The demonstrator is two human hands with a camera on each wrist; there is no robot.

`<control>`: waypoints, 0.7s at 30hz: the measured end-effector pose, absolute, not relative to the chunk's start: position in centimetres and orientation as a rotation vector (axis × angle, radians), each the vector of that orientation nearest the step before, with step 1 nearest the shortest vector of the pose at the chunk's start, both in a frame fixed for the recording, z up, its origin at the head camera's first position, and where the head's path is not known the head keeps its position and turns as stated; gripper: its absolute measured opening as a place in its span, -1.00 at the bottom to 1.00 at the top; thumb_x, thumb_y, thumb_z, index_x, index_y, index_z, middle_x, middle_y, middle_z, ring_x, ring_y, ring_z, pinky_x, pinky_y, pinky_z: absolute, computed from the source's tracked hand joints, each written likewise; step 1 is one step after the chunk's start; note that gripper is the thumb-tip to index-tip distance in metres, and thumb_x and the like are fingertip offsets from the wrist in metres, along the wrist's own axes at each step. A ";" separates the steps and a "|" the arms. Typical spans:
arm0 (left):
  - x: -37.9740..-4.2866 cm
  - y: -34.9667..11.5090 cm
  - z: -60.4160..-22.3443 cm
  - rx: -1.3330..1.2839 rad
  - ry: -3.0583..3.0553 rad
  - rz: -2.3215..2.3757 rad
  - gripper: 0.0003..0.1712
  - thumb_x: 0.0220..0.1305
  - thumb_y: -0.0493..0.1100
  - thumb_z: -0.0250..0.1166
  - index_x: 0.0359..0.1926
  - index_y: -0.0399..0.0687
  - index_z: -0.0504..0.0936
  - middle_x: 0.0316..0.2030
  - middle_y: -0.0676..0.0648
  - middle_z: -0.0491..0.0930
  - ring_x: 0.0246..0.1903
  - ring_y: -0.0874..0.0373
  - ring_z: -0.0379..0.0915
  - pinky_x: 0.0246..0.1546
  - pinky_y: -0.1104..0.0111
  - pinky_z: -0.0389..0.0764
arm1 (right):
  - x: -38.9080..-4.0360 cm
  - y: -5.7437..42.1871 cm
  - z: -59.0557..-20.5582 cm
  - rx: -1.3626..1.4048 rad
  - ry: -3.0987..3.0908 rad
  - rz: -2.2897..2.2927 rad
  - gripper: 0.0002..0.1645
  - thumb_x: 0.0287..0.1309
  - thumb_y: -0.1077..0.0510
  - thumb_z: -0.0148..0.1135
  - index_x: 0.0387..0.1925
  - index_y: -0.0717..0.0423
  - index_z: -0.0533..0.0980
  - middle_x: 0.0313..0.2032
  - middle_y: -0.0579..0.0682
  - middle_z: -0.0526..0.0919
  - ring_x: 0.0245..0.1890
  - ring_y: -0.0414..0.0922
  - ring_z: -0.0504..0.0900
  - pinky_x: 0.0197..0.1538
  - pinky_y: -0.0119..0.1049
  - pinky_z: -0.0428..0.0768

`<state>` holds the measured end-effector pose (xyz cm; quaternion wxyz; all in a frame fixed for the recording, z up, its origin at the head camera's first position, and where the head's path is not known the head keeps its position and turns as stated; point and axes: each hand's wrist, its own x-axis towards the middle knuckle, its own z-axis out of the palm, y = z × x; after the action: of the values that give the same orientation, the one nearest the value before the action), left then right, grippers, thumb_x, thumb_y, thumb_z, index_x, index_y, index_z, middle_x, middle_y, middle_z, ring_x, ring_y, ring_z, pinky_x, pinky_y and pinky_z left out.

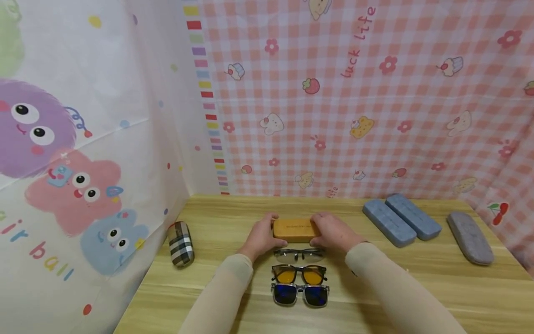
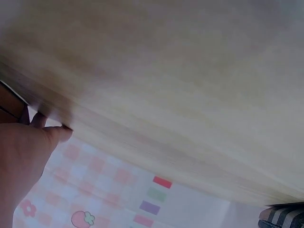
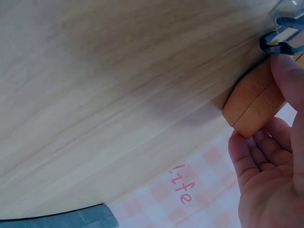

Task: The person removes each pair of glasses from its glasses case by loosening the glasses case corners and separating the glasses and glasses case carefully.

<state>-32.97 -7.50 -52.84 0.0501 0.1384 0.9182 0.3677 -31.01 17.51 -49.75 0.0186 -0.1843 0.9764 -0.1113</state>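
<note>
An orange glasses case (image 1: 295,230) lies lengthwise across the table at the middle, closed. My left hand (image 1: 263,235) grips its left end, thumb along the front edge and fingers behind. At the right end my right hand (image 1: 333,232) holds it the same way; the right wrist view shows thumb and fingers around the end of the case (image 3: 254,102). In front of the case lie half-rim glasses (image 1: 288,255) with clear lenses. Nearer to me come black-framed glasses with orange lenses (image 1: 286,277), then clear-framed sunglasses with dark blue lenses (image 1: 285,294).
A black-and-white plaid glasses case (image 1: 181,243) rests at the left of the wooden table (image 1: 233,213). Two blue cases (image 1: 389,222) lie side by side at the back right, with a grey case (image 1: 470,237) farther right. Printed cloths (image 1: 292,102) hang behind and at the left.
</note>
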 end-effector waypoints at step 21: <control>-32.7 -7.4 -52.8 0.382 2.789 1.121 0.00 0.11 -0.09 0.71 0.50 -0.07 0.39 0.42 -0.26 0.53 0.37 -0.16 0.51 0.44 -0.05 0.54 | -31.7 17.2 -48.4 -0.530 2.937 -0.308 -0.37 0.40 -0.07 0.44 0.30 0.23 0.54 -0.01 0.11 0.73 -0.11 -0.04 0.63 0.12 0.02 0.69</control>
<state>-32.65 -7.39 -52.80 0.0556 0.1260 0.9190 0.3695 -31.68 17.20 -48.39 0.0706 -0.1763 0.9764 -0.1025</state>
